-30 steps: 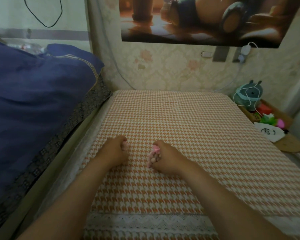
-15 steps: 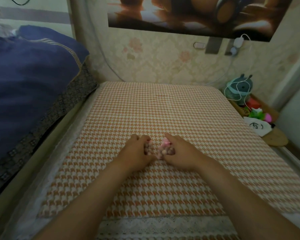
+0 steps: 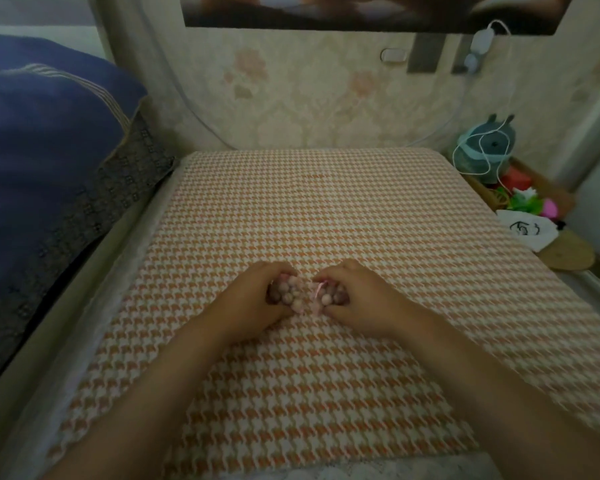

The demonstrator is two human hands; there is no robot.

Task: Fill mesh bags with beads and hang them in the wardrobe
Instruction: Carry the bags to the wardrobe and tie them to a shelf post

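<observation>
Where a second ago the two hands sat apart on the cloth (image 3: 326,209), they now meet at the middle, knuckles nearly touching. The left hand (image 3: 257,299) has slid in toward the right and now curls around a clump of beads (image 3: 290,294), which show between its fingertips and spill a little toward the right hand. The right hand (image 3: 357,296) is curled too, closed on more beads and on something pink, with a thin pink string (image 3: 321,287) poking out at its thumb side; I take this for the mesh bag, though the mesh itself is too small to make out. Both hands rest low on the cloth, wrists down.

Bringing the beads up against the bag's mouth suggests the filling step is in hand: the left feeds, the right holds the bag. Whether the bag is open cannot be told. No finished bag lies anywhere near either hand, and no wardrobe shows, so hanging looks some way off. Loose beads between the hands could roll away on the cloth if the grip slackens.
</observation>
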